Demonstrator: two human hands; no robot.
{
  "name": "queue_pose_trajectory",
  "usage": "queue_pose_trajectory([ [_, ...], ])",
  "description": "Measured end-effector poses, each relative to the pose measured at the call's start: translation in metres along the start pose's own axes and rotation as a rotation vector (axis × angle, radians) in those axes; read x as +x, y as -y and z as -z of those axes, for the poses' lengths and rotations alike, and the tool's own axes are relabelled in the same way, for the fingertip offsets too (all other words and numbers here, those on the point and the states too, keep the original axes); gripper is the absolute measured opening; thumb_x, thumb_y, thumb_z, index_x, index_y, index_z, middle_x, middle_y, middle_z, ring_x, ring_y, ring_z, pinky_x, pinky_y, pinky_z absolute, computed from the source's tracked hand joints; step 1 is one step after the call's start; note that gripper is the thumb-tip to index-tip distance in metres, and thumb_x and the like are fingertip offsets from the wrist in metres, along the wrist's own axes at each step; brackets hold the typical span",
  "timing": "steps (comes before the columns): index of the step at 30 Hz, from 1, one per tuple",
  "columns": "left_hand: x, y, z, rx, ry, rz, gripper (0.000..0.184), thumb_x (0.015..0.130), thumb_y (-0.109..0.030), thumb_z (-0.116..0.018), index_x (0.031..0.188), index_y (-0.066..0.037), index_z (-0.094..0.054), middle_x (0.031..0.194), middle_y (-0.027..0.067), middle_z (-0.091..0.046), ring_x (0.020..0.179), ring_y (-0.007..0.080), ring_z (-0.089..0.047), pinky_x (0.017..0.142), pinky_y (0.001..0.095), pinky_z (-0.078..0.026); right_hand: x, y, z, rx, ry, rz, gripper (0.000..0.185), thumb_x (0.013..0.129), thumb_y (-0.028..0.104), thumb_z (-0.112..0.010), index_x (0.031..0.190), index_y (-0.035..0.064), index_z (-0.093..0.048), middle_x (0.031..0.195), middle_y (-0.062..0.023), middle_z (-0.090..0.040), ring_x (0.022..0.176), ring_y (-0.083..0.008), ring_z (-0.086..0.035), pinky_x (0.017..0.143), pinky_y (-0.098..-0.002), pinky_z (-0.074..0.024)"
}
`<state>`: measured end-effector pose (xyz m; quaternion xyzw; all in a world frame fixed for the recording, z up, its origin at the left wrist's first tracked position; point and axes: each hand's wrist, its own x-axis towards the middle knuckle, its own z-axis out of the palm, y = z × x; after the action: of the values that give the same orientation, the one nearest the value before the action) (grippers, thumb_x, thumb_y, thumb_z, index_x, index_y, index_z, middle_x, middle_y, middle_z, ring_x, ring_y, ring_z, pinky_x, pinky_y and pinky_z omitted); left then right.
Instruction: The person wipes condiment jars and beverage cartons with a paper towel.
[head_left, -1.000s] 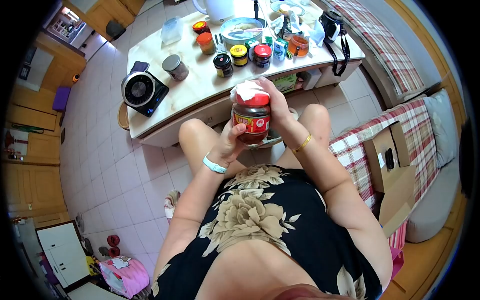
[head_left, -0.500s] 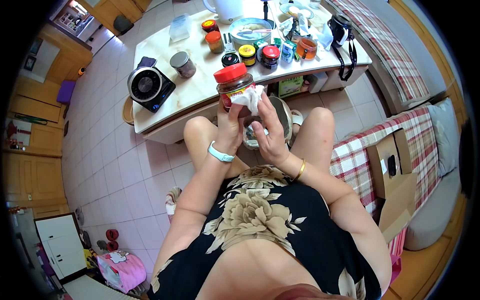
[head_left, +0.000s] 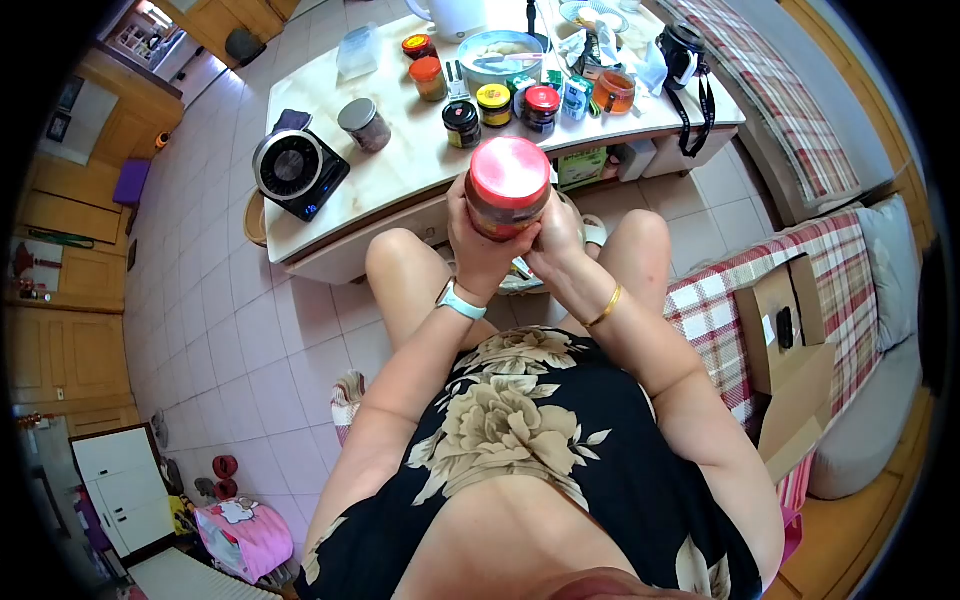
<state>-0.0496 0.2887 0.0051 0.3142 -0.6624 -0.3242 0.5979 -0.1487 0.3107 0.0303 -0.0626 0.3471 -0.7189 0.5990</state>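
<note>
A jar with a wide red lid and dark contents is tilted so that its lid faces me, above the gap between my knees. My left hand is wrapped round its left side and underside, with a pale watch strap at the wrist. Against the lower right of the jar sits my right hand, bent inward beside the left one. Its fingers are mostly hidden behind the jar, and no tissue shows there now. Closest on the table are a black-lidded jar and a red-lidded jar.
The low table also bears a kitchen scale, a grey-lidded jar, a blue-rimmed bowl, a glass cup of amber liquid and a strapped black thing. An open cardboard box lies on the checked seat at right.
The jar has tipped its lid toward me and come slightly right and nearer. My right hand has gone round behind it, and the white tissue seen earlier is out of sight.
</note>
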Motion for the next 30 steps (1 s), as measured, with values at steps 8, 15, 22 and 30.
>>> queue_pose_trajectory([
  [8,0.000,0.025,0.004,0.052,0.003,-0.117,0.103,0.056,-0.029,-0.099,0.140,-0.005,-0.044,0.133,0.0177,-0.057,0.122,0.0366,-0.058,0.106,0.0464,-0.046,-0.010,-0.007,0.012,0.147,-0.038,-0.186,0.038,0.103,0.033,-0.052,0.121,0.0007,-0.061,0.114,-0.0113,-0.068,0.100,-0.0228,-0.069,0.087,-0.0402,-0.0585],
  [15,0.012,-0.008,0.012,0.317,0.234,-0.178,0.116,0.064,-0.030,-0.097,0.152,-0.002,-0.026,0.146,0.0195,-0.044,0.132,0.0370,-0.050,0.114,0.0470,-0.040,-0.001,0.013,0.018,-0.122,-0.045,0.123,0.046,0.107,0.045,-0.043,0.116,0.0049,-0.064,0.101,-0.0067,-0.073,0.086,-0.0174,-0.070,0.069,-0.0325,-0.0559],
  [22,-0.003,-0.036,0.004,-0.249,0.083,0.213,0.111,0.072,-0.019,-0.094,0.154,-0.006,-0.021,0.140,0.0139,-0.048,0.127,0.0237,-0.054,0.106,0.0391,-0.048,-0.010,0.003,0.027,-0.302,0.038,0.429,0.050,0.108,0.049,-0.044,0.117,0.0040,-0.063,0.084,0.0007,-0.067,0.069,-0.0031,-0.058,0.057,-0.0196,-0.0410],
  [30,0.001,-0.044,0.008,-0.512,-0.061,0.280,0.095,0.078,-0.011,-0.089,0.149,-0.008,-0.025,0.137,0.0125,-0.049,0.124,0.0236,-0.055,0.105,0.0372,-0.049,-0.023,-0.002,0.027,-0.459,0.197,0.598,0.055,0.107,0.040,-0.052,0.143,-0.0010,-0.045,0.132,-0.0098,-0.058,0.123,-0.0180,-0.055,0.107,-0.0338,-0.0424],
])
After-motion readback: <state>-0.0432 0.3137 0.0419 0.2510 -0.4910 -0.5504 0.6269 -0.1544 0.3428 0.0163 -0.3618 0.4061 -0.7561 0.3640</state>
